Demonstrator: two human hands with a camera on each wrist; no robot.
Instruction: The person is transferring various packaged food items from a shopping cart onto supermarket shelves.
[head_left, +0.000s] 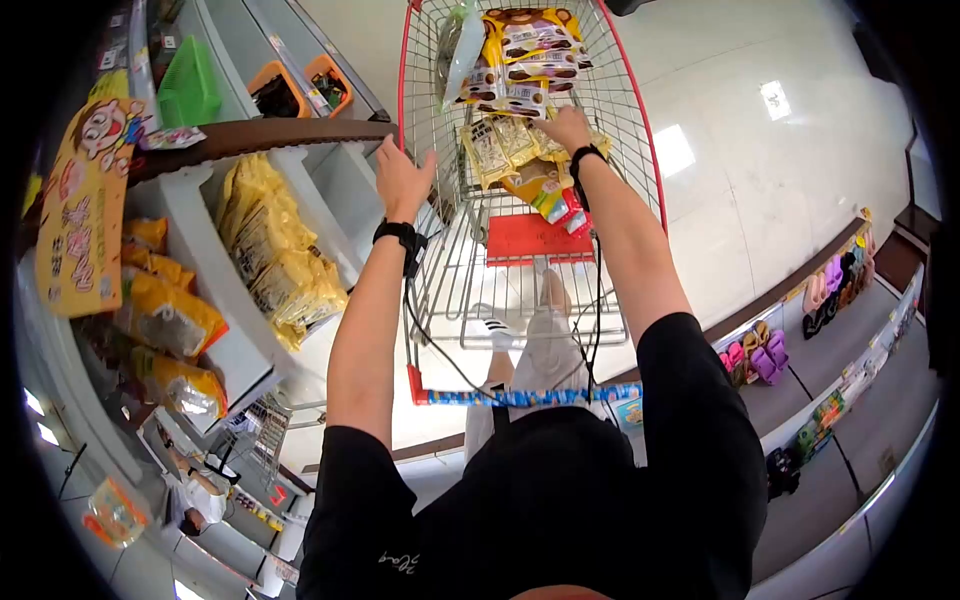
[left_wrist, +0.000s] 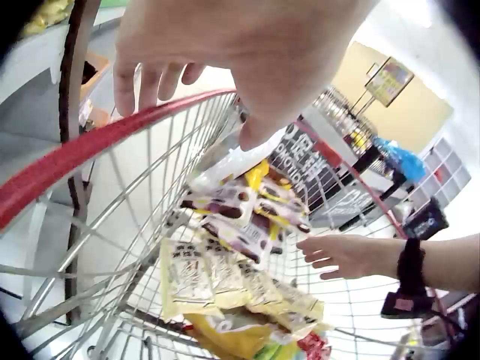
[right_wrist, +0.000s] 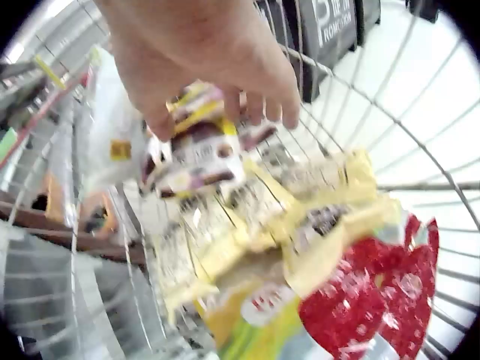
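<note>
A shopping cart [head_left: 640, 90] with red rims stands in front of me, holding several packaged foods. My left hand [head_left: 403, 182] is over the cart's left side, its fingers extended close to the red rim [left_wrist: 120, 133] in the left wrist view, nothing in its grasp. My right hand [head_left: 566, 130] reaches inside the cart with loosely straight fingers, above pale yellow packets [head_left: 490, 150]. Beyond its fingertips lie brown-and-white packets [right_wrist: 201, 156] with yellow edges. A yellow-orange bag [left_wrist: 232, 334] and a red bag [right_wrist: 367, 296] sit nearer the handle. A clear plastic bag [right_wrist: 112, 127] leans at the far left corner.
Left of the cart, shelf bins hold yellow packets [head_left: 275, 245] and orange bags [head_left: 170, 310]. A green basket [head_left: 188, 82] stands farther up the shelf. Slippers [head_left: 768, 350] line a low rack on the right. Dark cables [head_left: 597, 310] hang down from my wrists.
</note>
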